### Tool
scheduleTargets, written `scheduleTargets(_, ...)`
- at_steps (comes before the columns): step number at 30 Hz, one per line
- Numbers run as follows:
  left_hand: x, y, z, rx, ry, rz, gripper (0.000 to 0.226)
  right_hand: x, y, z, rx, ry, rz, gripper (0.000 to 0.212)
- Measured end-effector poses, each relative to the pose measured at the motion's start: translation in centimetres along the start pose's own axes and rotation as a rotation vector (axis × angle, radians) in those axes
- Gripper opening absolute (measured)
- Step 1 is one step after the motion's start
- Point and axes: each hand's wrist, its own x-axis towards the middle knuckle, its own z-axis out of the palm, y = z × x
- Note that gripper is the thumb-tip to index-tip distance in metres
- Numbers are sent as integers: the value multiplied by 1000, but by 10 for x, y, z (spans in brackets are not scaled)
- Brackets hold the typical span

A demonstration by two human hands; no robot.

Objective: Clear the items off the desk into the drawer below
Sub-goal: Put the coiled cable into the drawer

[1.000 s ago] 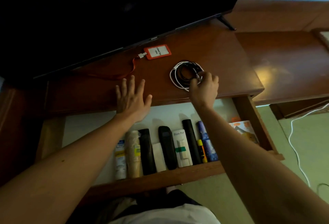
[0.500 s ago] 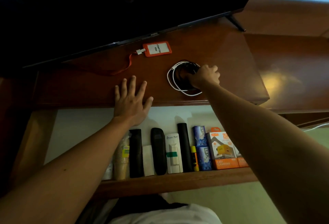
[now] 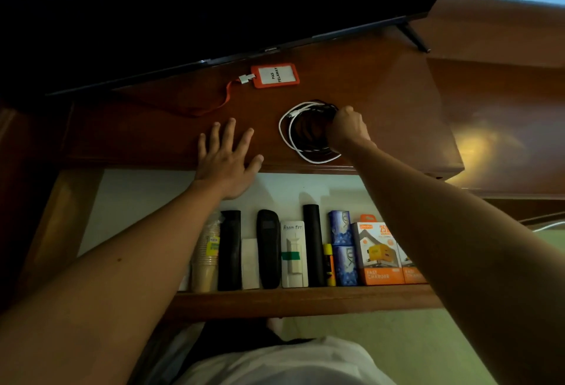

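Note:
A coil of white and black cables [image 3: 301, 130] lies on the brown desk [image 3: 382, 103]. My right hand [image 3: 347, 129] is closed on the coil's right side. My left hand [image 3: 226, 158] rests flat on the desk's front edge, fingers spread, holding nothing. An orange badge holder [image 3: 275, 75] with an orange lanyard [image 3: 214, 106] lies further back, near the screen. Below the desk edge the drawer [image 3: 290, 300] stands open, with a row of items along its front wall: stacked cups [image 3: 206, 254], black remotes [image 3: 268, 253], a white card holder [image 3: 294, 254], blue boxes [image 3: 342, 244] and an orange charger box [image 3: 377, 254].
A large dark screen [image 3: 214, 2] stands over the back of the desk, its foot [image 3: 414, 37] at the right. A lower wooden surface [image 3: 504, 127] adjoins on the right. The drawer's white bottom [image 3: 137, 201] shows at the left and back.
My right hand has closed tighter on the cable coil at its right side. The view has shifted down, showing more of the drawer. My left hand has stayed flat on the desk edge.

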Motion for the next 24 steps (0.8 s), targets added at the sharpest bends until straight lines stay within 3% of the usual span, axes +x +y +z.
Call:
scheduleTargets(15, 0, 2, -2, 1, -34, -11, 71, -71, 32, 18, 213, 53, -22, 26)
scheduleTargets(24, -2, 2, -1, -5, -34, -16, 72, -150, 67, 77, 271, -11, -104, 23)
